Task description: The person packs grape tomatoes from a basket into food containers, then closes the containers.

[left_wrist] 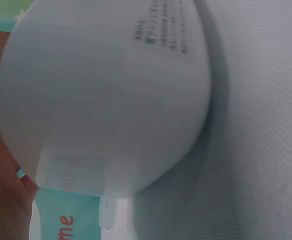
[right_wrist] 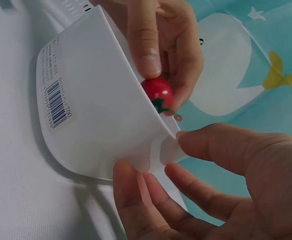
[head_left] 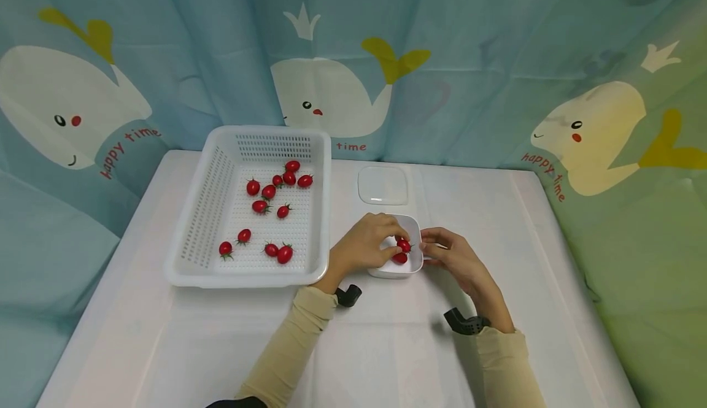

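Note:
A small white container [head_left: 391, 273] stands on the table with a red cherry tomato [head_left: 399, 259] lying in it. My left hand [head_left: 361, 245] reaches over its rim and pinches another cherry tomato [right_wrist: 157, 91] with a green stem between thumb and fingers. At the container's right side, my right hand [head_left: 455, 259] grips the wall, thumb at the rim and fingers lower down. The right wrist view shows a barcode label [right_wrist: 58, 102] on the container's side. In the left wrist view the container [left_wrist: 100, 100] covers most of the left hand.
A large white perforated basket [head_left: 182, 236] holds several cherry tomatoes [head_left: 268, 191] on the left. Behind the container lies a clear lid [head_left: 382, 185]. A curtain with whale prints [head_left: 331, 95] hangs along the table's back edge.

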{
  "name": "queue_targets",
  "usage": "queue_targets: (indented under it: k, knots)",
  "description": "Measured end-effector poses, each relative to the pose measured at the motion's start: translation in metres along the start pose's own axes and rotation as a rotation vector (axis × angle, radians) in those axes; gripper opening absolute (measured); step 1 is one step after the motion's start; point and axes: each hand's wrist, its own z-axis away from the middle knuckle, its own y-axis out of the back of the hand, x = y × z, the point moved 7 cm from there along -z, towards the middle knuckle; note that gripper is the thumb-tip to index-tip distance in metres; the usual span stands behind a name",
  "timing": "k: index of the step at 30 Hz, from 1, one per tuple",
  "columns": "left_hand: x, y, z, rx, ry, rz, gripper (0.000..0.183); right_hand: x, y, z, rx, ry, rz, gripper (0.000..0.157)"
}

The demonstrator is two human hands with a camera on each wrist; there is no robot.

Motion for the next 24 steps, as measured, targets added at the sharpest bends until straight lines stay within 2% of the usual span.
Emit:
queue_targets:
  k: [9,20,24]
  knots:
    - [0.001,-0.009,0.0,-0.051,-0.005,-0.175,0.021,0.0,0.0,0.0,-0.012,0.011,-0.006,0.047]
    - [0.004,-0.01,0.001,-0.067,0.002,-0.239,0.025,-0.001,0.0,0.001,0.001,-0.004,0.022,0.048]
    - [0.007,-0.007,0.002,-0.05,0.02,-0.244,0.025,0.0,0.0,0.001,0.003,-0.013,0.029,0.047]
